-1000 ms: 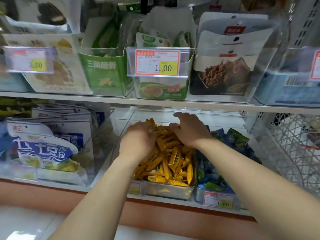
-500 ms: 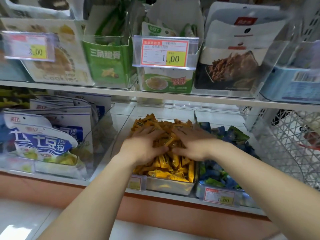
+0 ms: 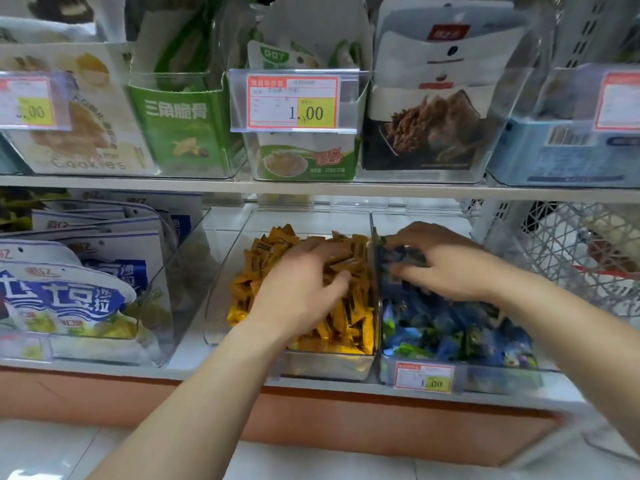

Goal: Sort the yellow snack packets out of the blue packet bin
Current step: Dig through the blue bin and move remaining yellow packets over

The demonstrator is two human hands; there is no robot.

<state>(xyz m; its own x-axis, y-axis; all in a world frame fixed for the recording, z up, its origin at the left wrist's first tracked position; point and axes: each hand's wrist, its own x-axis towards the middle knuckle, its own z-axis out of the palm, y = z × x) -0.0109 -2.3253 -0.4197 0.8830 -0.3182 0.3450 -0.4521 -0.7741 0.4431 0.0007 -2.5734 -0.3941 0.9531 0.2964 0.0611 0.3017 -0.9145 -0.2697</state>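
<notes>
On the lower shelf a clear bin [image 3: 220,289] holds a heap of yellow snack packets [image 3: 349,327]. Right beside it stands the blue packet bin [image 3: 491,377], filled with blue and green packets [image 3: 450,327]. My left hand [image 3: 298,289] rests palm-down on the yellow heap with its fingers spread. My right hand [image 3: 446,261] reaches into the back of the blue packet bin, fingers bent over the blue packets there. No yellow packet shows among the blue ones; what lies under either hand is hidden.
Large white-and-blue snack bags [image 3: 69,296] fill a clear bin at the left. A white wire basket [image 3: 571,254] stands to the right. The upper shelf [image 3: 311,188] carries bins of cookies, green boxes and dark bags, with a price tag [image 3: 292,102] in front.
My right hand has moved from the yellow heap rightward into the blue packet bin. My left hand stays on the yellow packets, drawn a little toward me. The camera has come closer.
</notes>
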